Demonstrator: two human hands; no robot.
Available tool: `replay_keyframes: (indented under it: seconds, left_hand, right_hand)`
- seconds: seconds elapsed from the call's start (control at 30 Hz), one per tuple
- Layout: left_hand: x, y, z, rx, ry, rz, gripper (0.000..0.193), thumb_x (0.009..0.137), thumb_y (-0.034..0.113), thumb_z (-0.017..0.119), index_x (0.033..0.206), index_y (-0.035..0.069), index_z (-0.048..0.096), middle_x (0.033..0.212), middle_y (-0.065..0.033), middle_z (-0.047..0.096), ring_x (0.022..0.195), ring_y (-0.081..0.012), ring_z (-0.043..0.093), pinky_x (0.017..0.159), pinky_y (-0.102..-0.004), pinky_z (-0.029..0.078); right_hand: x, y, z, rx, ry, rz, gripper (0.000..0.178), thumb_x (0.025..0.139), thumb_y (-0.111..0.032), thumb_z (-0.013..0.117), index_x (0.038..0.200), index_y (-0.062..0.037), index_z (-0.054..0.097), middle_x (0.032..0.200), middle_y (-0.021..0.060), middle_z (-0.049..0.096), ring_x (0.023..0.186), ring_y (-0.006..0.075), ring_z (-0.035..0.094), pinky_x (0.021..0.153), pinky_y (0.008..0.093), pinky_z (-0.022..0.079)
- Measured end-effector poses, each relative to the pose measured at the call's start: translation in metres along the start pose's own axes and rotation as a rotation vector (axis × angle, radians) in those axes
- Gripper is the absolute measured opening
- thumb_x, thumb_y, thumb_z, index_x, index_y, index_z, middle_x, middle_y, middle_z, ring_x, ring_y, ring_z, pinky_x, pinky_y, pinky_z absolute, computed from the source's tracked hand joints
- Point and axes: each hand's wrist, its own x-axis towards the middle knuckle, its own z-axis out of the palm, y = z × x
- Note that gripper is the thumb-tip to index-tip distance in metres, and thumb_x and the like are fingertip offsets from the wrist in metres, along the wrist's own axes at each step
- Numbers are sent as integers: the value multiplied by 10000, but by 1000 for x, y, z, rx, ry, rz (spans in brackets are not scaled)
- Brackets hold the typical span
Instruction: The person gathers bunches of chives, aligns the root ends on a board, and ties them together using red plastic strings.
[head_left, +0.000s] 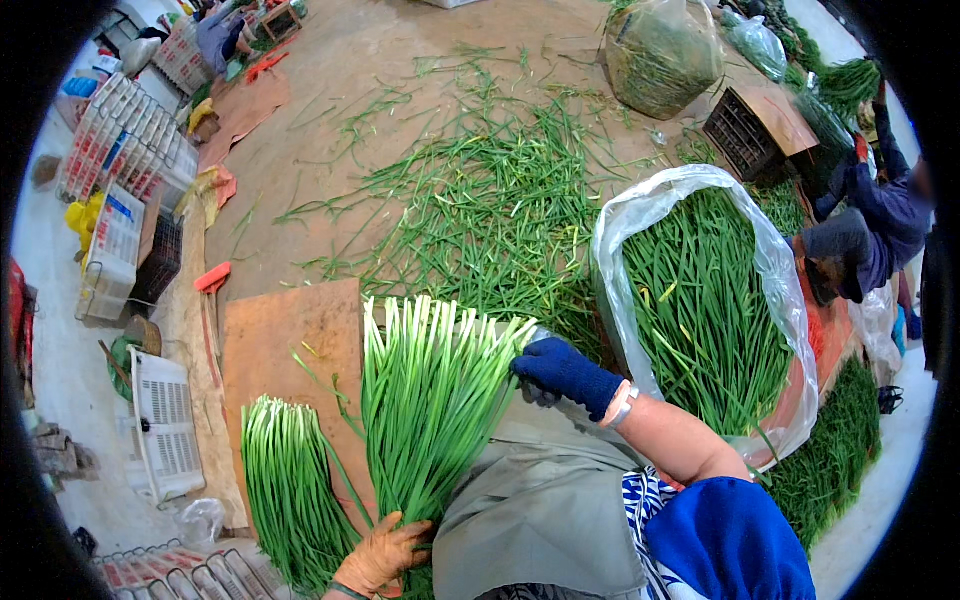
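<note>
A loose bunch of garlic chives (pixel 420 400) fans out over my lap, white stem ends pointing away from me. My left hand (pixel 385 553), in an orange-tan glove, is closed around its leafy lower part. My right hand (pixel 568 377), in a dark blue glove, is closed at the white ends on the bunch's right side; its fingertips are partly hidden. Left of the bunch, a second, neater bundle of garlic chives (pixel 290 490) lies on a brown board (pixel 290 340).
A clear plastic bag (pixel 610 250) full of green chives stands open at right. Loose chives (pixel 490 200) cover the floor ahead. White crates (pixel 165 425) line the left side. Another person (pixel 880 230) sits at far right; a filled bag (pixel 665 55) stands beyond.
</note>
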Motion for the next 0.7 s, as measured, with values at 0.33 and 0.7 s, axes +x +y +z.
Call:
replay_keyframes:
  seconds: [0.33, 0.7]
  left_hand:
    - [6, -1, -22, -100, -41, 52, 318, 734, 158, 473, 1033, 216, 564, 1191, 67, 485, 1241, -136, 287, 973, -453, 295]
    - [-3, 2, -15, -129, -35, -9, 287, 750, 144, 479, 1015, 198, 574, 1193, 62, 497, 1246, -125, 282, 988, -473, 273]
  right_hand:
    - [23, -7, -51, -1001, 293, -394, 241, 691, -298, 526, 631, -75, 595, 627, 160, 576, 582, 346, 572, 536, 447, 453]
    - [67, -24, -145, -749, 635, -383, 239, 735, -276, 541, 704, -47, 601, 706, 175, 582, 666, 341, 567, 615, 445, 447]
